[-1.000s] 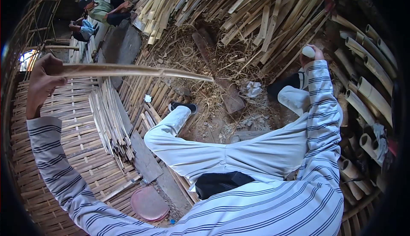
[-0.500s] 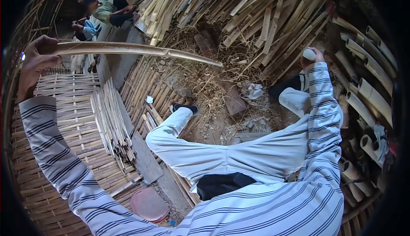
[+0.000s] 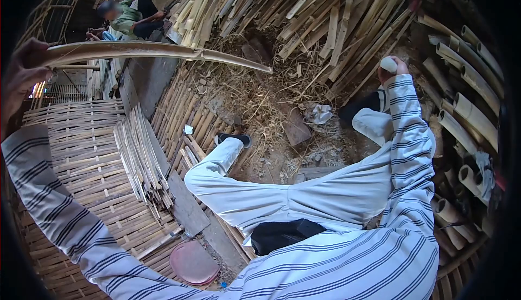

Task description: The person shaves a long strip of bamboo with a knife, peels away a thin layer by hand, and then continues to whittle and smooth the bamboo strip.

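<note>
At the left edge my left hand (image 3: 24, 69) is closed around one end of a long split bamboo strip (image 3: 135, 49). The strip stretches rightward in the air, its far tip hanging above bamboo shavings (image 3: 260, 104) on the ground. On the right, my arm is stretched forward, and my right hand (image 3: 401, 67) is closed on an object with a white rounded end (image 3: 388, 64). The rest of that object is hidden, so its kind does not show. Between my spread legs lies a brown block (image 3: 297, 129), with a crumpled white wrapper (image 3: 321, 114) beside it.
Split bamboo pieces (image 3: 325, 17) are heaped ahead. Cut bamboo tubes (image 3: 472, 118) crowd the right side. To the left are a woven bamboo panel (image 3: 76, 153), thin strips (image 3: 142, 161) and a pinkish round object (image 3: 192, 262). Another person (image 3: 130, 17) sits at the far left.
My left hand has moved left, taking the bamboo strip with it; the strip's tip has shifted left and slightly up in view. My right hand keeps its grip, nearly unmoved.
</note>
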`<state>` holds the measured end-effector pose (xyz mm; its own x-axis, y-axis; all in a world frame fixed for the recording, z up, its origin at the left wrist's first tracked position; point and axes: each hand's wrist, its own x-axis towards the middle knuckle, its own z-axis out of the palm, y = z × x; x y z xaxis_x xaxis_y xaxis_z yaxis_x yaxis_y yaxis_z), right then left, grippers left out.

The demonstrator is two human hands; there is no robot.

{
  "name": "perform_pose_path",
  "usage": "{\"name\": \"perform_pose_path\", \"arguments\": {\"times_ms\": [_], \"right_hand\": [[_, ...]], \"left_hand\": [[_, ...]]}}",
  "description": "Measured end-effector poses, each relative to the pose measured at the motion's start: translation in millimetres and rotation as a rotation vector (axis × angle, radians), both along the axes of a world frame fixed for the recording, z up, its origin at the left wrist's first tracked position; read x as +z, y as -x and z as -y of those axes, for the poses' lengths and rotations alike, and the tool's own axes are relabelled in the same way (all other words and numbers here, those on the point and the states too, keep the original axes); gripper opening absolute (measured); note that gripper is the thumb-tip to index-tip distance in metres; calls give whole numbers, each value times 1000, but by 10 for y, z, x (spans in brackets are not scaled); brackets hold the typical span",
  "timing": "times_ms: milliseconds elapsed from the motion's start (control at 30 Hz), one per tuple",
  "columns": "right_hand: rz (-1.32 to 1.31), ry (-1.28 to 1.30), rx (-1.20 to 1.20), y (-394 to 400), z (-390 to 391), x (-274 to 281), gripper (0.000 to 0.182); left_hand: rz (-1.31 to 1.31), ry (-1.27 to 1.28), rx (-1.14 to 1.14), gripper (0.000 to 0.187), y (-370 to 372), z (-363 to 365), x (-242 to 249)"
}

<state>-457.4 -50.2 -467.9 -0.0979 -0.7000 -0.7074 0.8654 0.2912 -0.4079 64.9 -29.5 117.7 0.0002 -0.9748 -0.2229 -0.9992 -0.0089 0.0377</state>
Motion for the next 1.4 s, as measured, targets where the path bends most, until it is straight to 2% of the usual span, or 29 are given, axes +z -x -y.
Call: {"name": "perform_pose_path", "arguments": {"times_ms": [33, 167, 267, 367, 400, 500, 533, 567, 633, 700, 733, 800, 900, 1000, 1067, 1133, 1200, 1300, 1367, 1400], "right_hand": [[-2, 8, 6, 6, 10, -8, 10], [14, 24, 4, -20, 4, 48, 9], [58, 25, 9, 4, -20, 50, 9], [18, 19, -10, 10, -9, -25, 8], [82, 12, 27, 29, -6, -6, 8], [45, -14, 38, 22, 0, 2, 8], [49, -10, 30, 32, -13, 12, 8], [52, -8, 29, 38, -33, 19, 9], [58, -5, 22, 46, -20, 69, 9], [69, -15, 11, 27, -3, 76, 9], [53, 7, 10, 18, 1, 53, 9], [34, 10, 29, 24, 14, 37, 9], [38, 10, 69, 10, -13, 47, 9], [54, 34, 43, 46, 3, 4, 9], [22, 13, -21, 18, -23, -30, 9], [26, -21, -25, -4, -22, 19, 8], [43, -62, -11, -14, -9, 37, 8], [36, -40, 15, 34, -19, -3, 9], [53, -36, -1, 42, 9, -14, 9], [63, -34, -4, 26, 20, -22, 9]], "left_hand": [[-5, -17, -21, 47, 18, 65, -17], [-129, 110, -126, 47, -189, 458, -697], [-307, -101, -35, 52, -69, 488, -413], [-50, 133, -149, 52, 117, 395, -810], [-65, 236, -226, 49, 26, 409, -782], [-30, -39, -10, 46, 109, 465, -230], [-86, 15, -99, 45, -2, 442, -168], [64, -70, -37, 51, -7, 459, 43], [-16, -22, -56, 52, -486, 515, 303], [185, -23, -91, 52, -409, 472, 463], [286, -26, -109, 52, -290, 426, 453], [41, -39, -134, 47, -218, 451, 14], [-104, -36, -108, 45, -187, 581, -503], [-201, -137, -16, 44, -112, 607, -494], [-166, -133, -29, 43, -80, 598, -558], [-28, 25, -127, 41, -120, 538, -758], [-92, -32, -72, 40, -109, 423, -412], [-103, 40, -32, 43, -141, 188, -186], [11, 37, 183, 48, 19, 21, 45], [-89, 27, 100, 49, -178, 49, 78]]}}
